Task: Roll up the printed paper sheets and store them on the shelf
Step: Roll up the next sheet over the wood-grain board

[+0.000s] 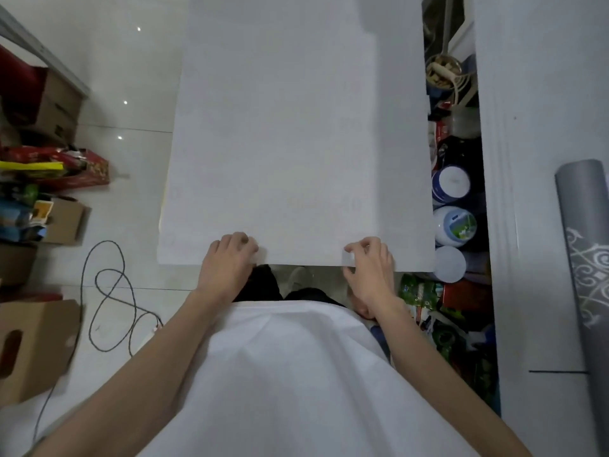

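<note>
The paper sheets (296,143) fill the centre of the frame. Their long axis runs from the near short edge at lower centre up to the top. The left hand (227,262) and right hand (369,268) each have a curled grip pinching that near edge. The layers look offset sideways, so a roll started here would probably run crooked or crease at the pinch.
</note>
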{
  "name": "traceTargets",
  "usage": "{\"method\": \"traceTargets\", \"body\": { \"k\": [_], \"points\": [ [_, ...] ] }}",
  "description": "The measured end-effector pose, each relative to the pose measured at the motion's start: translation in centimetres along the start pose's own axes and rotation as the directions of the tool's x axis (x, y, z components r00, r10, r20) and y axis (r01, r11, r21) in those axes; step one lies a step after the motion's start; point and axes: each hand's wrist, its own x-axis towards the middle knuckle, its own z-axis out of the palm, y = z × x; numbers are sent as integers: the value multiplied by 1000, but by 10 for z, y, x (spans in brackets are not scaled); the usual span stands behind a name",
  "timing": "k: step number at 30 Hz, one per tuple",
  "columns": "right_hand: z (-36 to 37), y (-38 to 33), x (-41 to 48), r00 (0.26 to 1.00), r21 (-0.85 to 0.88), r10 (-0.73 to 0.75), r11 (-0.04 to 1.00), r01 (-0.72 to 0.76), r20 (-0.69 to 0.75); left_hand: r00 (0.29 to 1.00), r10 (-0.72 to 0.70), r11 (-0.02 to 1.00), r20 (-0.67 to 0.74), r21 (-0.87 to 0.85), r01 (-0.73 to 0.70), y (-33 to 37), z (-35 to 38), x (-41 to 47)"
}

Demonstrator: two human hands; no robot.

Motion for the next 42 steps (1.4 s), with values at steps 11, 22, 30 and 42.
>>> {"method": "traceTargets", "body": {
  "k": [11,22,30,42],
  "points": [
    [-42,20,28,983,158,-132,976,152,-127,997,-58,969,-46,-242,45,-20,-36,42],
    [-9,47,55,895,-153,-299,953,262,-330,907,310,951,-285,99,-293,-59,-8,43],
    [-13,68,56,944,-129,-271,960,250,-187,934,277,952,-226,197,-234,-61,-7,45],
    [-31,63,92,930,-40,-231,972,230,-286,922,272,955,-277,198,-222,-69,-21,103]
  ]
}}
